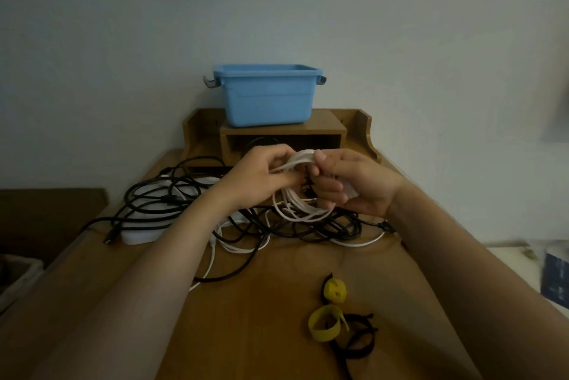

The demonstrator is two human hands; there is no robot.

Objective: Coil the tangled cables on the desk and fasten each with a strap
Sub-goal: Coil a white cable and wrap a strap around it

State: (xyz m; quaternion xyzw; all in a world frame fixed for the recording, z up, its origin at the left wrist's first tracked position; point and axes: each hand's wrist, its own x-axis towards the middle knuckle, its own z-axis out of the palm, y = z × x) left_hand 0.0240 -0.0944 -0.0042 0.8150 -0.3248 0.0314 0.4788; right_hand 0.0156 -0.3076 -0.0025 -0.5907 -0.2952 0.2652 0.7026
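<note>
Both hands hold a white cable coil above the desk. My left hand pinches strands at the coil's upper left. My right hand grips the coil's top right, fingers curled around the loops. Below lies a tangle of black cables and loose white cable on the wooden desk. Two yellow straps and black straps lie near the front right.
A blue plastic bin stands on a wooden shelf organiser at the back of the desk, against the wall. A white flat object lies under the black cables. A blue box sits off to the right.
</note>
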